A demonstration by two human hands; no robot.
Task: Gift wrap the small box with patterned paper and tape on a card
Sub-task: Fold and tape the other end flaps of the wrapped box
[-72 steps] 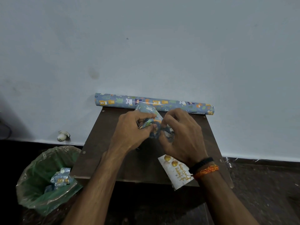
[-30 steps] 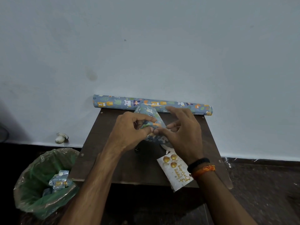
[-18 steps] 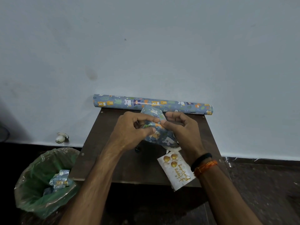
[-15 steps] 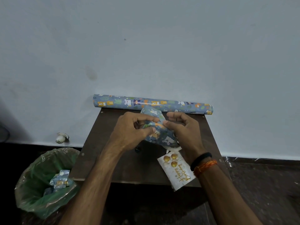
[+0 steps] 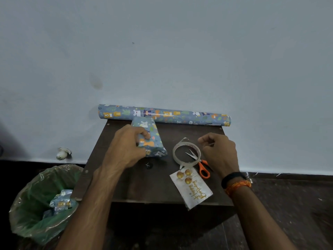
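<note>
While your left hand [image 5: 126, 147] clamps its curled fingers over the wrapped box [image 5: 150, 139] at the frame's centre, the folds stay pinned against the table [image 5: 144, 184], presumably so nothing springs loose before sealing. Your right hand [image 5: 219, 152], right of centre, has thumb and fingertips drawn together at the tape roll [image 5: 186, 152], seemingly pinching its loose end; the film itself is too faint to confirm. The scissors [image 5: 200, 165] lie under the roll, ready for cutting, and the card [image 5: 191, 188] waits just below, lower right, untaped.
</note>
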